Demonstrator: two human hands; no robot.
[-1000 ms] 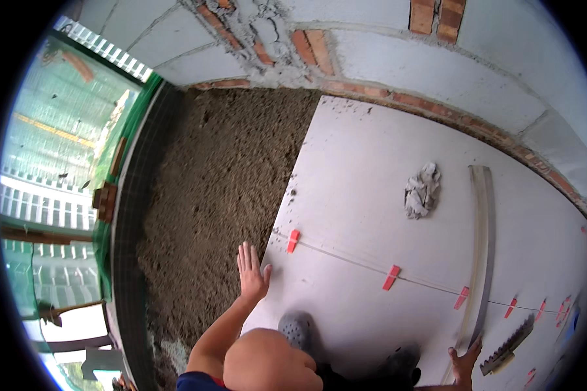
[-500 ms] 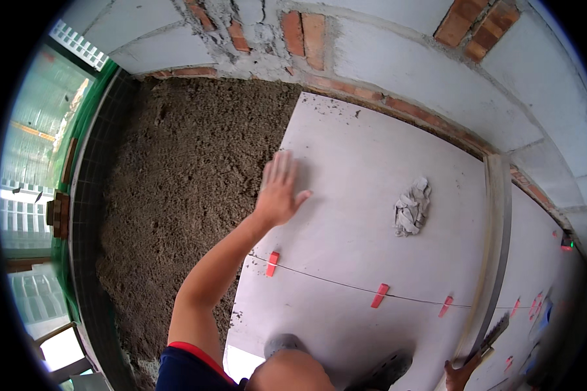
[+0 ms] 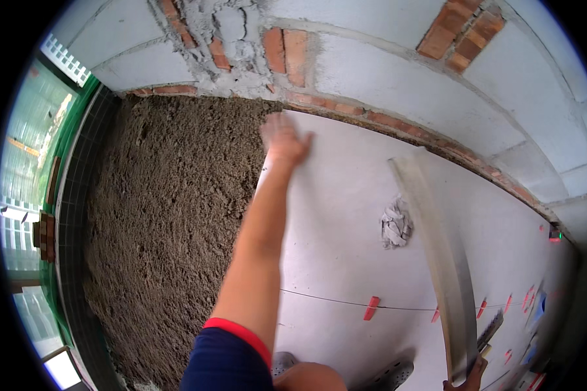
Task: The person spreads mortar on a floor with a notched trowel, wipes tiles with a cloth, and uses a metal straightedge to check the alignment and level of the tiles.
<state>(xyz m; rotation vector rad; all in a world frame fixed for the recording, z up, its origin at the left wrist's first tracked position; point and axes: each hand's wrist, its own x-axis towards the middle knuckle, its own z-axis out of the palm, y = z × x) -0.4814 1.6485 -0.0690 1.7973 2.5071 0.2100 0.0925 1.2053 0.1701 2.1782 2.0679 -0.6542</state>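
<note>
My left hand (image 3: 284,140), blurred by motion, has its fingers stretched out at the far left corner of a large pale floor tile (image 3: 336,176). It seems to touch the tile surface. At the lower right, my right hand (image 3: 468,379) is closed round the near end of a long metal straightedge (image 3: 434,241), which slants across the tile toward the wall. A dark-bladed tool (image 3: 490,331), partly hidden, shows beside that hand; whether it is held I cannot tell. On the tile, left of the straightedge, lies a crumpled grey cloth (image 3: 396,225).
Rough brown mortar (image 3: 169,208) covers the floor left of the tile. Red wedges (image 3: 371,308) sit along the tile joint. A block-and-brick wall (image 3: 385,78) runs behind. A small device with a green light (image 3: 555,234) stands far right. Green-edged windows (image 3: 39,163) line the left.
My left hand has moved away from me to the tile's far corner, and crumbs there are gone. The straightedge has swung left, its far end now off the wall side.
</note>
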